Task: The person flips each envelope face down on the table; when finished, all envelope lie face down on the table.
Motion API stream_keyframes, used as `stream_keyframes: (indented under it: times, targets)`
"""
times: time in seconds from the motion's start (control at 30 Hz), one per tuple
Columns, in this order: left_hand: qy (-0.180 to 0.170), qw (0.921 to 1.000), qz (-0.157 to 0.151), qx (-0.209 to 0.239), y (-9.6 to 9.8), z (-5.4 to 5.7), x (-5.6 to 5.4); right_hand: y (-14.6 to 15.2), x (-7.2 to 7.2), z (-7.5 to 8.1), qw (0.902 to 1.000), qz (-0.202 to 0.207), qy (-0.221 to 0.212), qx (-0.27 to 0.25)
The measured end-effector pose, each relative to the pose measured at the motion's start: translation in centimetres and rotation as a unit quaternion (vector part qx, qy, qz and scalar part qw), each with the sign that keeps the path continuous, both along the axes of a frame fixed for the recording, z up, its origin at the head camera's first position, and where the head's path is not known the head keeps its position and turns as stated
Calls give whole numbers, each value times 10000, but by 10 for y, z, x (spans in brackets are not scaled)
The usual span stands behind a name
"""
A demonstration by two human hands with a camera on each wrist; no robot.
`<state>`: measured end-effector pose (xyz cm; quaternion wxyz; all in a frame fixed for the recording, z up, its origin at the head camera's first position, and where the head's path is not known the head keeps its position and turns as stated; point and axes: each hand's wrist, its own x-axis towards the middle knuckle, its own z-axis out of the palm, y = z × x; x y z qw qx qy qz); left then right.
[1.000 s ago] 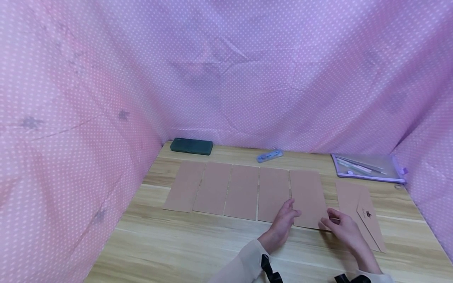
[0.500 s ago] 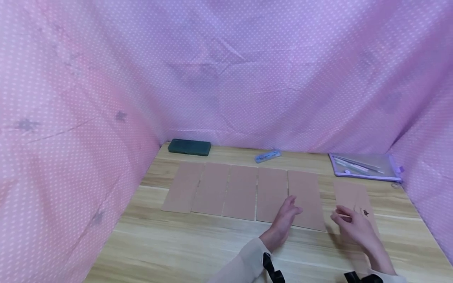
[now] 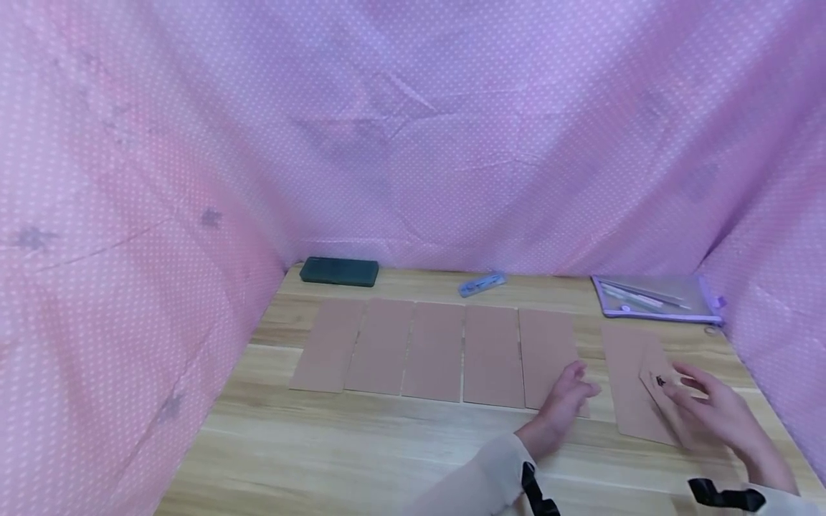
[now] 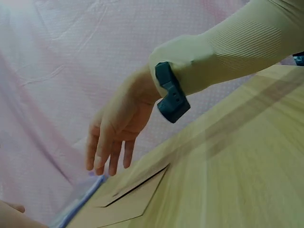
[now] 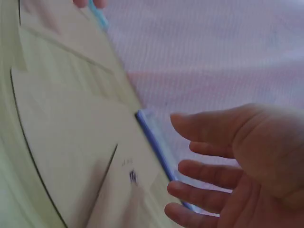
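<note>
A brown paper envelope [image 3: 624,380] lies on the table at right, its pointed flap toward the right and a small dark crown print on it. My right hand [image 3: 719,412] hovers over the flap side with fingers apart; the right wrist view shows this hand [image 5: 242,166] holding nothing above the envelope [image 5: 71,133]. My left hand [image 3: 560,408] hangs by the lower right corner of the rightmost flat brown piece [image 3: 547,344] in a row. In the left wrist view, the fingers of the left hand [image 4: 118,118] point loosely down, holding nothing.
Several brown paper pieces, including one at the left end [image 3: 327,344], lie side by side. Behind them are a dark green case [image 3: 338,271] and a small blue item [image 3: 482,284]. A purple-edged clear pouch [image 3: 658,297] with pens is at the back right. Pink dotted cloth [image 3: 413,143] surrounds the table.
My right hand has moved right, from the row's rightmost piece to the envelope's flap side. The left hand has shifted right as well. The view has turned slightly.
</note>
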<state>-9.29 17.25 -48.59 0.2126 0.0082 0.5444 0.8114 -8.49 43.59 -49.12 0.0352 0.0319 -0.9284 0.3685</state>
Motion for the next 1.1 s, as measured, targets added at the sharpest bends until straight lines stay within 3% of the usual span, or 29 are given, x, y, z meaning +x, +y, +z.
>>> stream_keyframes:
  times: [0.3,0.53,0.8,0.97,1.1]
  targets:
    - [-166,9998,-102,59,35,-9,9,27,3,-24,9986,471,82,213]
    - [-213,9991,-353,-84,41,-23,12,29,12,-43,9971,736,28,169]
    - [-132,9985,-530,-75,44,-30,12,28,14,-48,9945,911,165,488]
    - [-298,9979,-524,216,46,-31,14,27,14,-50,9930,846,239,787]
    - [-484,9967,-288,583,49,-31,15,24,14,-54,9924,834,345,842]
